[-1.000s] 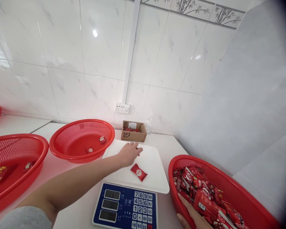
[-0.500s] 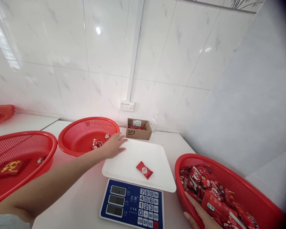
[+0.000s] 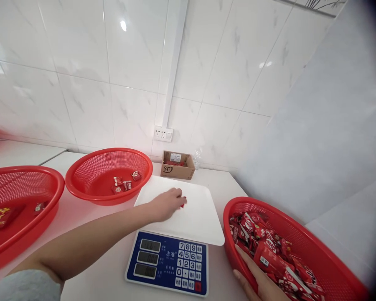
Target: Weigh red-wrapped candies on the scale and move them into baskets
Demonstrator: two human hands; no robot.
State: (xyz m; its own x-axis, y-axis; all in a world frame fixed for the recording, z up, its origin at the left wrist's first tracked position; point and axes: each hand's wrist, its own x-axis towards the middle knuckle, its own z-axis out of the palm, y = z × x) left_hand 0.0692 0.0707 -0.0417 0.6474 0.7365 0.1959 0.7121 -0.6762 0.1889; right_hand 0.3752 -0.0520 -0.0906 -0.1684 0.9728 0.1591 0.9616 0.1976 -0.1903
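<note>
My left hand [image 3: 169, 204] is closed on a small red candy packet [image 3: 183, 203], mostly hidden by the fingers, over the white tray [image 3: 203, 221] of a digital scale. The scale's blue keypad panel [image 3: 166, 263] faces me, with its displays on the left. At the lower right, my right hand [image 3: 253, 274] grips the near rim of a red plastic basket [image 3: 332, 246], the rim passing between thumb and fingers. Many red wrapped packets [image 3: 269, 251] are heaped in that basket.
A second red basket [image 3: 90, 156] holds several small packets behind the scale's left side. Another red basket [image 3: 50, 179] with packets stands at the far left. An open cardboard box [image 3: 178, 172] sits behind the tray, below a wall socket [image 3: 163, 133].
My left hand moved from the tray's back left corner to its middle and closed on the packet lying there. My right hand stays on the basket rim. The view shifted slightly.
</note>
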